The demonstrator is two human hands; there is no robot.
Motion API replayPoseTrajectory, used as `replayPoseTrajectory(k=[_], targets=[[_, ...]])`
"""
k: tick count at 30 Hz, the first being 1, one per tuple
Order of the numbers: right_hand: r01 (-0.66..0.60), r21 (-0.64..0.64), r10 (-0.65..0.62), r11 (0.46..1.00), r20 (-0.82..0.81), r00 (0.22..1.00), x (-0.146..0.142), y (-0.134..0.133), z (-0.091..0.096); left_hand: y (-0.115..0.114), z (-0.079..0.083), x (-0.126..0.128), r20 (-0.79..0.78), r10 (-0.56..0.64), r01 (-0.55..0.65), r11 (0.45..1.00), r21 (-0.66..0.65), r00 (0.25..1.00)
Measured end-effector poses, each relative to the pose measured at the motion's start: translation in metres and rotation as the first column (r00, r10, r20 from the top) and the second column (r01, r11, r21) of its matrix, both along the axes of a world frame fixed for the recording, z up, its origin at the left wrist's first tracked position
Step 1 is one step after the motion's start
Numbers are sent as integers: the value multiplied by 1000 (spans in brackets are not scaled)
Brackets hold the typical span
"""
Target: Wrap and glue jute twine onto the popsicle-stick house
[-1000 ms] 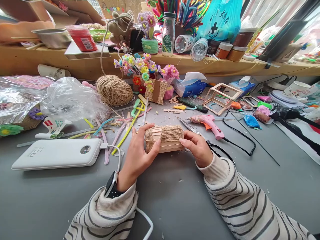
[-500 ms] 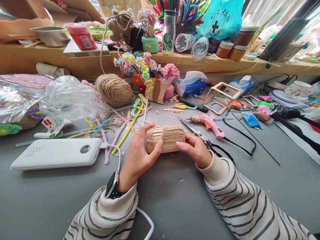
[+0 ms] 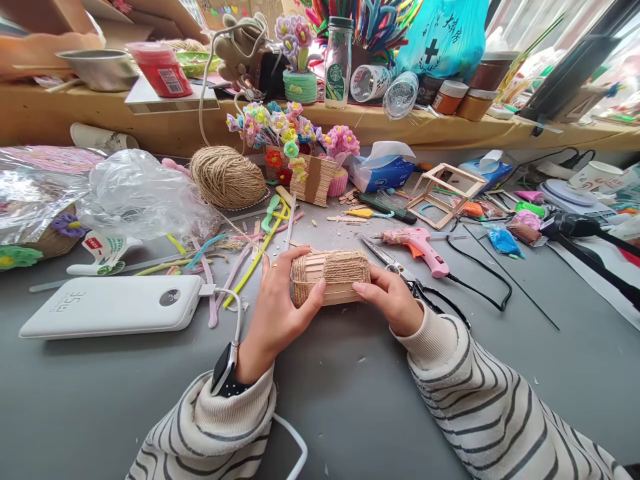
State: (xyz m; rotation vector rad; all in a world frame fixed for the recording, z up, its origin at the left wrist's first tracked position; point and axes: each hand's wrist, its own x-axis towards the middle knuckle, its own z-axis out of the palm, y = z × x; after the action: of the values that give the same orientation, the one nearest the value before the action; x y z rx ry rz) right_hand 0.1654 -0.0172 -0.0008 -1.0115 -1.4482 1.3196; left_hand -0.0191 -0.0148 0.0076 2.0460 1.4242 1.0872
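Further inward along the tan twine-wrapped block of pale wooden sticks [image 3: 345,267], the right hand [image 3: 393,297] had shifted its thumb since a second earlier.
It and the left hand [image 3: 275,300] gripped the block's opposite ends over the middle of the flat grey desk [image 3: 350,413], well apart from the back edge; desktop contact was hard to tell. It seemed light and stiff, rough enough not to slip, its thin sticks likely breakable; the short ends looked the safest hold.

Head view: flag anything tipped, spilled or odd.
A printed cup lies on its side on the ledge while the bottle beside it stands upright. Pale scraps litter the gray tabletop. Between left hand and right hand, the twine-wrapped piece looks uneven: bare sticks show in parts.
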Motion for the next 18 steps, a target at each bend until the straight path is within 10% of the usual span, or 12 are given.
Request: replayPoseTrajectory(k=[18], targets=[[29,-39,-30,999,-20,999,-2,0,1,0,2,1,-7,0,0,1000,-18,1000]])
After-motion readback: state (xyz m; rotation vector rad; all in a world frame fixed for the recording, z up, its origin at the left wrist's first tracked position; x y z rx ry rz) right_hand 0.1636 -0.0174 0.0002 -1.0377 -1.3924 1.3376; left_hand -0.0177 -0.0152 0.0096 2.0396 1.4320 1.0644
